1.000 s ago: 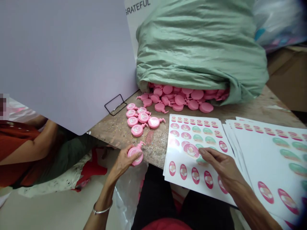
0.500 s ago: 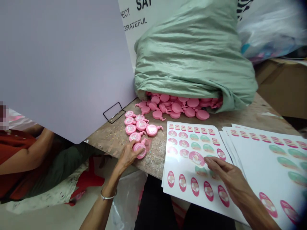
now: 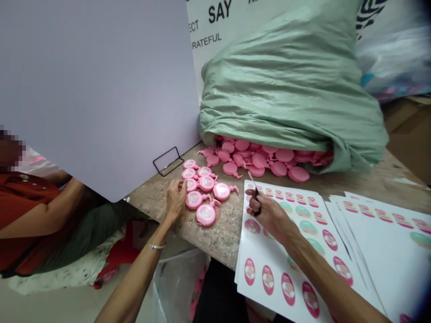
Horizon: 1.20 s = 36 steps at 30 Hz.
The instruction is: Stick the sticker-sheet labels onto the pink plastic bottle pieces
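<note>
My left hand (image 3: pixel 176 198) is at the left edge of a cluster of round pink plastic cases (image 3: pixel 205 215). Its fingers are curled in beside one pink case (image 3: pixel 191 185); what they pinch, if anything, is hidden. These cases have short hooked tails and printed round labels on top. Over the upper left of a white sticker sheet (image 3: pixel 269 246), my right hand (image 3: pixel 269 211) is closed around a small black-handled tool (image 3: pixel 257 202) with a thin pale blade pointing up. The sheet bears rows of pink and green stickers, partly covered by my right forearm.
A green fabric sack (image 3: pixel 289 85) spills unlabelled pink cases (image 3: pixel 259 160) onto the worn table (image 3: pixel 215 237). More sticker sheets (image 3: pixel 380 251) lie at right. A pale panel (image 3: pixel 101 89) rises at left, near a black wire stand (image 3: pixel 168 161). A person (image 3: pixel 37 220) sits at far left.
My left hand has left the nearest case and moved up and left along the cluster. My right hand has moved up and left from a pink sticker; the black-handled tool now shows in it.
</note>
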Each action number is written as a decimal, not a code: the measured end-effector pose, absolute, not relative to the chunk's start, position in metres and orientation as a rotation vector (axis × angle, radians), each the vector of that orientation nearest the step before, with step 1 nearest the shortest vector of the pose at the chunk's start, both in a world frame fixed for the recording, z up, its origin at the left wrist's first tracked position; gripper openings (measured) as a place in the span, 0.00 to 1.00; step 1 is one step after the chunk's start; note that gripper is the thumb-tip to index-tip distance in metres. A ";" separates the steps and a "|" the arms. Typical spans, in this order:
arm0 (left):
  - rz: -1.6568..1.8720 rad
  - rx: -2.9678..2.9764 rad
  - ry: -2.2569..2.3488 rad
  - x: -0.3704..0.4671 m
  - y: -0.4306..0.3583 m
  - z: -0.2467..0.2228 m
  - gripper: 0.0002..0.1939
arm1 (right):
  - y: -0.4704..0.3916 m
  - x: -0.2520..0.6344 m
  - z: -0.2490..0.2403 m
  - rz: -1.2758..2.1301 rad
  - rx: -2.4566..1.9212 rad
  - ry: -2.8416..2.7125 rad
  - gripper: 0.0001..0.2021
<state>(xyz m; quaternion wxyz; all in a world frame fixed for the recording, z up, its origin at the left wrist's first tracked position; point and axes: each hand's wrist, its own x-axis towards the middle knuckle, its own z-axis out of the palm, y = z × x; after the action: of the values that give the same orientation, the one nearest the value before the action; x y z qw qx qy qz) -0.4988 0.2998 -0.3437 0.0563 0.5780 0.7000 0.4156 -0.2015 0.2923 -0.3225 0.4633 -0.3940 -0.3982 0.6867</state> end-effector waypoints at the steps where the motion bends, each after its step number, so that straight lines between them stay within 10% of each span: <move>1: 1.271 1.756 2.127 -0.507 0.317 -0.347 0.14 | 0.302 -0.212 -0.329 1.622 -0.988 -1.036 0.18; 14: 1.026 1.832 1.756 -0.539 0.437 -0.388 0.14 | 0.333 -0.299 -0.386 0.598 -1.363 -1.610 0.17; 36: 1.232 1.025 1.646 -0.517 0.091 -0.373 0.30 | 0.138 -0.351 -0.352 1.270 -1.203 -1.413 0.16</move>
<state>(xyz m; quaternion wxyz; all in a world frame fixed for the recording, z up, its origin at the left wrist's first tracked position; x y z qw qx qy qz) -0.5168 0.0915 -0.3735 0.4096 0.4068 0.6537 0.4893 -0.3515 0.1375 -0.3523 0.4321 -0.4825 -0.5667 0.5093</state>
